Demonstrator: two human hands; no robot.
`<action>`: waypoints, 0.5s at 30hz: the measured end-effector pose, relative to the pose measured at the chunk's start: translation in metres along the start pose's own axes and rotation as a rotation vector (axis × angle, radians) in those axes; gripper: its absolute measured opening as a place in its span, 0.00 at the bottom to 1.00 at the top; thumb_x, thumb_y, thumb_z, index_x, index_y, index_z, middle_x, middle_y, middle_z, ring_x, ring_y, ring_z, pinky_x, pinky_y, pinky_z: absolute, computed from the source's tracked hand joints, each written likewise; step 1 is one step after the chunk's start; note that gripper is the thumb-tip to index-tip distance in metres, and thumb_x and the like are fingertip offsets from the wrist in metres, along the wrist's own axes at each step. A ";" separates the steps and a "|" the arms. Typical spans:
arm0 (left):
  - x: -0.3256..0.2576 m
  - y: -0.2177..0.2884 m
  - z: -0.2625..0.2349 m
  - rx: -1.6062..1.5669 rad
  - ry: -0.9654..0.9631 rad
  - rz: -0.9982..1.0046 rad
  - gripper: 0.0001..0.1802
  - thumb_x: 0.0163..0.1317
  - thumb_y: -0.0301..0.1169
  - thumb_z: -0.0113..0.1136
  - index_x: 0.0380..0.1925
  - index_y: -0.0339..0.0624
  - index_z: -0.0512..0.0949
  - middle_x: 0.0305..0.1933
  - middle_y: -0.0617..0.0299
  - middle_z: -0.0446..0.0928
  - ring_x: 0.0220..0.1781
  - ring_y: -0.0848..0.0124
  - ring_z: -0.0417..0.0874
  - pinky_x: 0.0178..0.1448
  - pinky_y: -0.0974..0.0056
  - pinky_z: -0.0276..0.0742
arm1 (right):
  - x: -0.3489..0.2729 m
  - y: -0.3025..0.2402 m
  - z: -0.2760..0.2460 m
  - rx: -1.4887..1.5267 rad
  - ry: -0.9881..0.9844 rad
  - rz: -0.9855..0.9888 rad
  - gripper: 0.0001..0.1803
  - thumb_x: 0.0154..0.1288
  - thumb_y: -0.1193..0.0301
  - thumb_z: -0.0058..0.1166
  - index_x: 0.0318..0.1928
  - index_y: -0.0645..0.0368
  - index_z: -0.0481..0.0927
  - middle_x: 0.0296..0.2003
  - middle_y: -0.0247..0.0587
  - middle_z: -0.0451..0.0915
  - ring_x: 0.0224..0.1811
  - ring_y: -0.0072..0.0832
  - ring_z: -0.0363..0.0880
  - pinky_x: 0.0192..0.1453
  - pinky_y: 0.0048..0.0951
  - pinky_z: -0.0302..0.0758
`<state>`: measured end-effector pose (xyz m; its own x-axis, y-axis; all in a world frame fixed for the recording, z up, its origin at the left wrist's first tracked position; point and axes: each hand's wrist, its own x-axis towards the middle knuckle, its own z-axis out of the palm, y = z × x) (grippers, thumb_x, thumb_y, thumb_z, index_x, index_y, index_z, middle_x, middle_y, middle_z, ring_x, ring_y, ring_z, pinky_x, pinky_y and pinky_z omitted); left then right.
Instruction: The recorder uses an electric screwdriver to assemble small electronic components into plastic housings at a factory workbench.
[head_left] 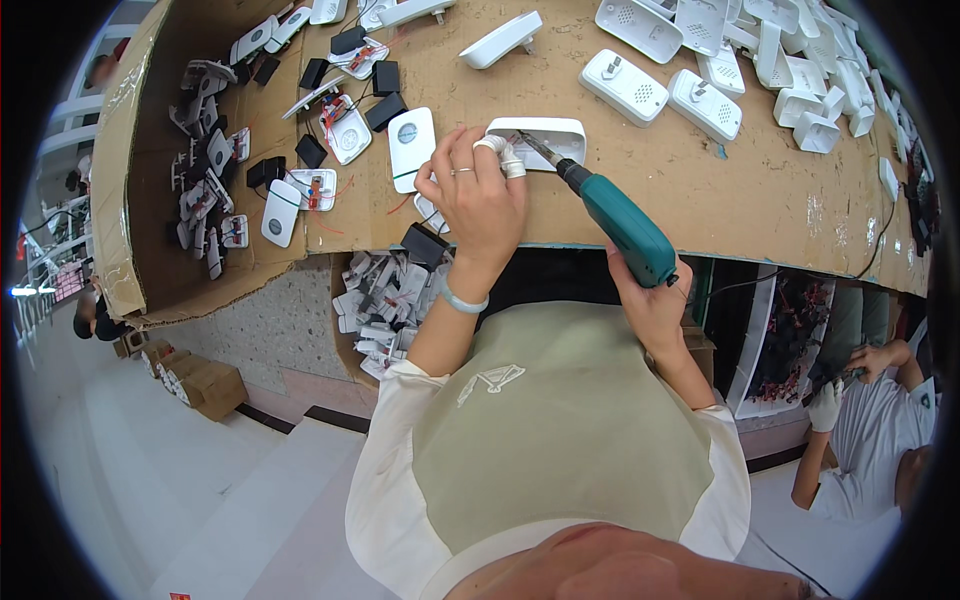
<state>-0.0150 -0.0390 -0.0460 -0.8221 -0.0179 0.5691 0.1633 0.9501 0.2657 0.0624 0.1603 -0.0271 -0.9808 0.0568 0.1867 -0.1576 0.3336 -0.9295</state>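
My right hand is wrapped around the rear of a teal electric screwdriver. Its bit slants up and left into an open white plastic casing on the cardboard-covered bench. My left hand, with white tape on its fingertips, grips the left end of that casing. A white faceplate with a grey round disc lies just left of it. Below my left wrist, a black box-shaped part sits at the bench edge. The screw or spot under the bit is too small to make out.
Loose wired units with black blocks are spread at the left, beside a carton wall. White casings pile up at the far right. A box of white parts stands below the bench. At right, a co-worker's gloved hand shows.
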 end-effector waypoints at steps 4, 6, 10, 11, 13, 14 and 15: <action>0.006 0.005 -0.003 0.003 0.040 0.030 0.09 0.54 0.27 0.65 0.34 0.38 0.76 0.62 0.55 0.76 0.68 0.54 0.71 0.65 0.46 0.57 | 0.000 0.000 0.000 0.005 0.000 0.015 0.15 0.61 0.82 0.65 0.48 0.66 0.80 0.31 0.40 0.84 0.30 0.17 0.79 0.40 0.19 0.76; 0.007 0.001 -0.001 -0.017 0.002 0.049 0.09 0.54 0.27 0.64 0.34 0.37 0.76 0.64 0.56 0.75 0.68 0.54 0.71 0.65 0.46 0.57 | 0.000 0.000 0.000 -0.008 0.000 0.019 0.15 0.61 0.81 0.65 0.48 0.66 0.80 0.31 0.39 0.83 0.29 0.17 0.78 0.39 0.19 0.76; 0.006 -0.001 0.002 -0.045 -0.059 0.069 0.10 0.54 0.26 0.63 0.35 0.37 0.76 0.64 0.58 0.75 0.68 0.55 0.71 0.66 0.46 0.56 | 0.000 0.002 0.000 -0.001 0.005 0.007 0.15 0.62 0.81 0.65 0.48 0.65 0.80 0.30 0.39 0.83 0.29 0.17 0.78 0.38 0.18 0.75; 0.006 0.000 0.001 -0.045 -0.059 0.069 0.10 0.54 0.26 0.63 0.35 0.37 0.76 0.64 0.58 0.75 0.68 0.55 0.71 0.66 0.46 0.56 | 0.000 0.002 0.000 0.004 0.002 0.012 0.15 0.62 0.81 0.65 0.48 0.65 0.80 0.30 0.39 0.83 0.29 0.17 0.78 0.39 0.19 0.75; 0.007 0.002 -0.001 -0.045 -0.043 0.046 0.11 0.51 0.25 0.64 0.35 0.38 0.75 0.61 0.59 0.78 0.66 0.57 0.74 0.64 0.51 0.57 | 0.001 0.001 0.001 0.002 0.003 0.001 0.15 0.62 0.81 0.65 0.48 0.65 0.80 0.30 0.38 0.83 0.29 0.17 0.78 0.39 0.19 0.75; 0.008 0.002 -0.001 -0.046 -0.043 0.046 0.11 0.51 0.25 0.64 0.35 0.38 0.75 0.61 0.59 0.78 0.66 0.57 0.74 0.64 0.51 0.57 | 0.002 0.000 0.001 0.001 0.002 -0.012 0.15 0.62 0.81 0.65 0.48 0.65 0.80 0.30 0.38 0.83 0.29 0.17 0.78 0.39 0.19 0.75; 0.008 0.002 -0.002 -0.051 -0.037 0.039 0.12 0.51 0.24 0.64 0.35 0.38 0.74 0.61 0.60 0.78 0.65 0.57 0.74 0.64 0.51 0.57 | 0.002 0.000 0.001 0.001 0.002 -0.012 0.15 0.62 0.81 0.65 0.48 0.65 0.80 0.30 0.38 0.83 0.29 0.17 0.78 0.39 0.19 0.75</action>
<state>-0.0204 -0.0379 -0.0398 -0.8342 0.0317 0.5506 0.2227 0.9327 0.2838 0.0601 0.1596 -0.0266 -0.9786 0.0541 0.1987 -0.1699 0.3336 -0.9273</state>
